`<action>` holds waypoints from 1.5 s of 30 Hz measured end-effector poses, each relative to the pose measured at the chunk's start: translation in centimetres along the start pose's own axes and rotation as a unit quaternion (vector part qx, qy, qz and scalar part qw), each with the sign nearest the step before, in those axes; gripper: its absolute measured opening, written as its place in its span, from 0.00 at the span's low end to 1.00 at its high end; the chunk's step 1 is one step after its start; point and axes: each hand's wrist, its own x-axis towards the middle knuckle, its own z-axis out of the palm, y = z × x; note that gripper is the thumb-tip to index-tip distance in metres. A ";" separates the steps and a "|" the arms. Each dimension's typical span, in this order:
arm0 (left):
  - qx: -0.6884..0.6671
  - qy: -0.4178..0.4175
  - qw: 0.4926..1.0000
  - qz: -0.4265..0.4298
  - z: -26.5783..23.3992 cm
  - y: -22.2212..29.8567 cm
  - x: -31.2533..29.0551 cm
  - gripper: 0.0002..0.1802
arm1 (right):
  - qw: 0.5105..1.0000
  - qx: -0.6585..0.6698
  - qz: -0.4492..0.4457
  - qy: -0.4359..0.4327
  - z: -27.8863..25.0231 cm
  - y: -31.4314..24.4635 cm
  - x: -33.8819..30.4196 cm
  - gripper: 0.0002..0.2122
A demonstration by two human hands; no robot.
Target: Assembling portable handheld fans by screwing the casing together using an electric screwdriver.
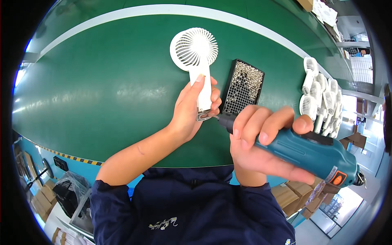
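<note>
A white handheld fan [200, 55] points away from me over the green table, its round slatted head at the far end. My left hand [192, 100] is closed round its handle, with the thumb along the upper face. At the handle's near end shows a small metallic-looking loop or clip [203, 115]. My right hand [267, 134] grips a teal electric screwdriver [304, 153], tilted with its dark nose toward that end of the fan. The bit's tip is at or very near the handle's end; whether it touches I cannot tell.
Just right of the fan lies a black gridded tray [226, 98] holding many small silvery screws [252, 75]. A pile of similar white fans [320, 96] rests at the table's right side. A pale strip [163, 9] runs along the far side. Cardboard boxes [286, 196] stand below at the right.
</note>
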 end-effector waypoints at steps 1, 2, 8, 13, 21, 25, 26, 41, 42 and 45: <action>0.004 0.002 1.000 0.001 -0.2 0.1 -0.2 0.20 | 1.000 0.005 -0.003 -0.003 -0.1 0.4 -0.1 0.38; 0.004 0.006 1.000 0.004 -0.5 0.2 -0.3 0.20 | 1.000 0.012 -0.002 0.000 -0.1 0.7 -0.3 0.39; 0.003 -0.007 1.000 0.014 -0.7 0.0 -0.1 0.21 | 1.000 0.013 0.004 -0.009 -0.3 1.2 0.0 0.41; 0.012 -0.003 1.000 0.016 -0.5 0.0 0.0 0.22 | 1.000 0.000 0.009 0.015 0.1 1.5 0.1 0.42; 0.013 0.008 1.000 0.021 -0.2 0.1 -0.2 0.20 | 1.000 -0.023 -0.016 -0.004 0.5 2.1 -0.1 0.42; 0.025 -0.002 0.999 0.019 -0.5 0.0 -0.2 0.20 | 1.000 -0.019 -0.003 -0.011 0.3 1.9 -0.1 0.42; 0.021 -0.008 1.000 0.016 -0.3 -0.2 0.0 0.20 | 1.000 0.011 -0.008 -0.008 0.1 1.4 0.0 0.41; 0.114 0.004 0.991 0.064 0.0 -0.1 -0.3 0.07 | 0.989 -0.049 -0.050 0.132 -4.2 0.0 -1.7 0.43; 0.109 0.005 0.992 0.066 0.0 -0.1 -0.3 0.07 | 0.988 -0.044 -0.043 0.139 -4.3 0.0 -1.8 0.43; 0.107 0.009 0.992 0.059 -0.1 0.0 -0.4 0.07 | 0.983 -0.070 -0.039 0.163 -4.6 -0.2 -1.9 0.43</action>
